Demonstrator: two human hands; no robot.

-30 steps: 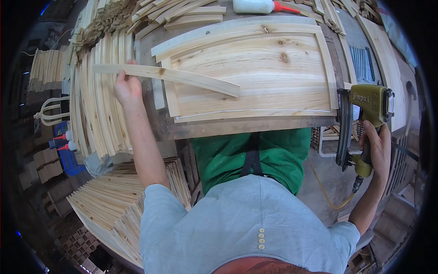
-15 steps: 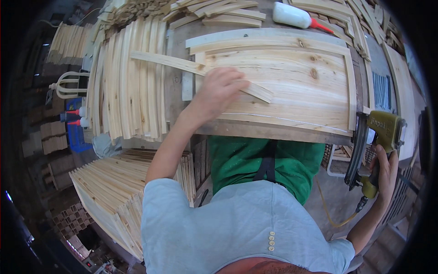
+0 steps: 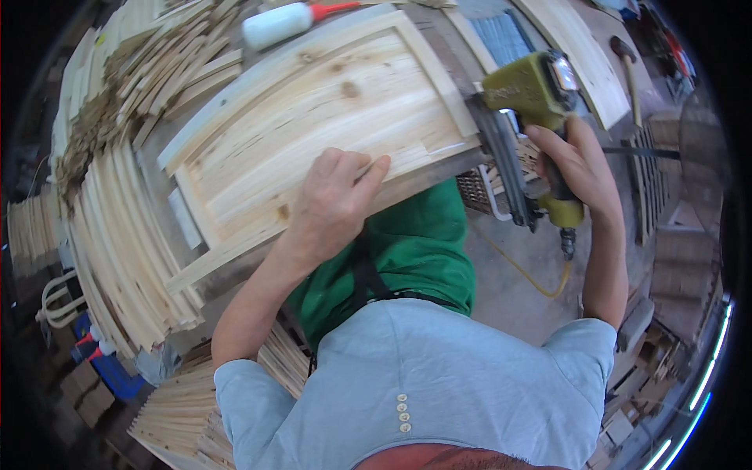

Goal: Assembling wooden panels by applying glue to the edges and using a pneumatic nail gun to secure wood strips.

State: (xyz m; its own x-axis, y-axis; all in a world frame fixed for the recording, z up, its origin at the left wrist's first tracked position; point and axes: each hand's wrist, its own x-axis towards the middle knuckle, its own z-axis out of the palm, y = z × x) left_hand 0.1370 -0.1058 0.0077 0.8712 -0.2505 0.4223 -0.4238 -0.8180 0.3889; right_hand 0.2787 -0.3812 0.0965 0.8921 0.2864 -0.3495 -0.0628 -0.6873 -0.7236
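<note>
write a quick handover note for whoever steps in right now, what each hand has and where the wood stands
Left hand: pressed flat on the wooden strip lying along the near edge of the framed wooden panel on the bench.
Right hand: gripping the green nail gun, nose at the panel's right corner.
Done: strips sit along the far and right edges.
Left: judging by the pose, the near strip looks not yet fastened.
Glue bottle beyond the panel; spare strips stacked left.

Pale knotty wooden panel [image 3: 313, 125], olive-green nail gun [image 3: 533, 117], white red-capped glue bottle [image 3: 278, 23].
</note>
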